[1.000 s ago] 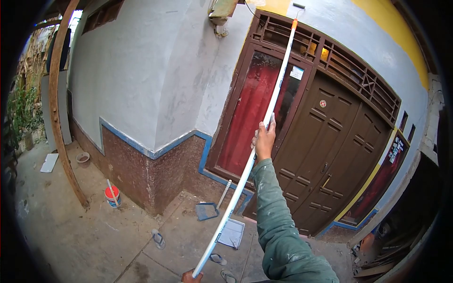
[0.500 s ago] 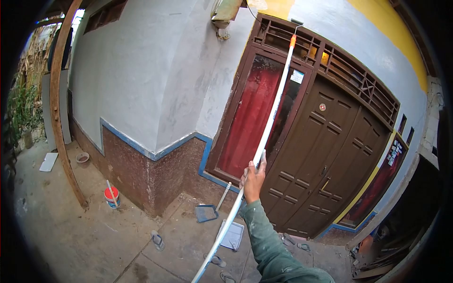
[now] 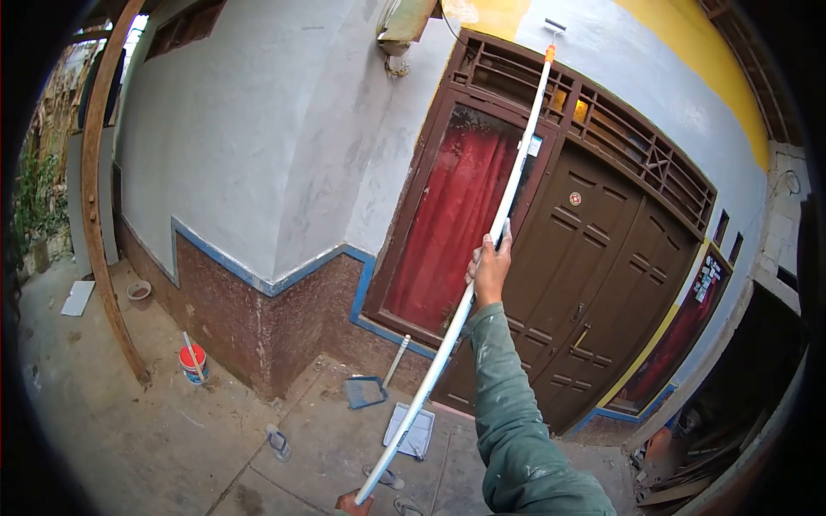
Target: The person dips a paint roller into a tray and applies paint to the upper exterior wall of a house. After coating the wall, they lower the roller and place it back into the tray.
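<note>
My right hand (image 3: 490, 265), at the end of a green sleeve, is wrapped round the middle of a long white pole (image 3: 447, 344). Down at the bottom edge, my left hand (image 3: 354, 503) grips the pole's lower end and is only partly visible. An orange joint tops the pole, with a small paint roller (image 3: 555, 26) against the grey-white wall just above the door's upper grille. Beneath the pole on the ground lie a white paint tray (image 3: 409, 432) and a blue dustpan (image 3: 366, 392).
A wooden post (image 3: 95, 189) leans at the left, near a red-rimmed bucket (image 3: 194, 365) holding a stick. Sandals (image 3: 278, 443) lie on the concrete. Brown double doors (image 3: 594, 284) and a red-curtained window (image 3: 447, 224) face me. Scrap wood is piled at lower right.
The roller has moved up from the top of the door frame onto the wall above. My right hand has risen with the pole, and my left hand has come into view at the bottom.
</note>
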Available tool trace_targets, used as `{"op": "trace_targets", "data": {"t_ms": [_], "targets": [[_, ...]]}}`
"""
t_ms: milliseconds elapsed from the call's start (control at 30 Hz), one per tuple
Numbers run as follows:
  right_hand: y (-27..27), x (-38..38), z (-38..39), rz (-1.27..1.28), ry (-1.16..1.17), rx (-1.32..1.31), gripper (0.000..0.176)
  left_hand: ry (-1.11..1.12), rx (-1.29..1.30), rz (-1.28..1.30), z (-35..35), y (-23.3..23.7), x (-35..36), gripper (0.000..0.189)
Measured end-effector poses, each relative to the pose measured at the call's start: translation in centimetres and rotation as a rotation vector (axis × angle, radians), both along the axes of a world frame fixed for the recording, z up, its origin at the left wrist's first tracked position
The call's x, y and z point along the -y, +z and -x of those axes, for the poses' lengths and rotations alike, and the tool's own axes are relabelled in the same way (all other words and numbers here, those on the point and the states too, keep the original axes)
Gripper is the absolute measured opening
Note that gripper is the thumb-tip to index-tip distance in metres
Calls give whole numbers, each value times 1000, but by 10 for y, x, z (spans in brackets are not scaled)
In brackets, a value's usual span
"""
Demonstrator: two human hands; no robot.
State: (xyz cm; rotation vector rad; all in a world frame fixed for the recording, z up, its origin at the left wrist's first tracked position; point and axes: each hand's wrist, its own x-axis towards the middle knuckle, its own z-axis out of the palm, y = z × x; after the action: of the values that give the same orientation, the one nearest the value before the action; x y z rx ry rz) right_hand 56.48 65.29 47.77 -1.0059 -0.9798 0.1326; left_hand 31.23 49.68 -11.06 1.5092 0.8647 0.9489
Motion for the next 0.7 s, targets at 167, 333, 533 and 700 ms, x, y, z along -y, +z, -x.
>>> {"op": "trace_targets", "data": {"t_ms": [167,333,533,700], "targets": [[-7,-8,-16,31,-29,-11,58,-21,-153,23,-6,15,4,26],[-50,-13,-15,98,-70,-59,57,-11,-108,-58,17,-22,23,27],[-108,-9,-2,106,-19,-129,58,-81,-230,-101,52,-28,36,28],[-125,5,15,116,-39,-124,59,-86,-319,-174,74,-61,47,30]]}}
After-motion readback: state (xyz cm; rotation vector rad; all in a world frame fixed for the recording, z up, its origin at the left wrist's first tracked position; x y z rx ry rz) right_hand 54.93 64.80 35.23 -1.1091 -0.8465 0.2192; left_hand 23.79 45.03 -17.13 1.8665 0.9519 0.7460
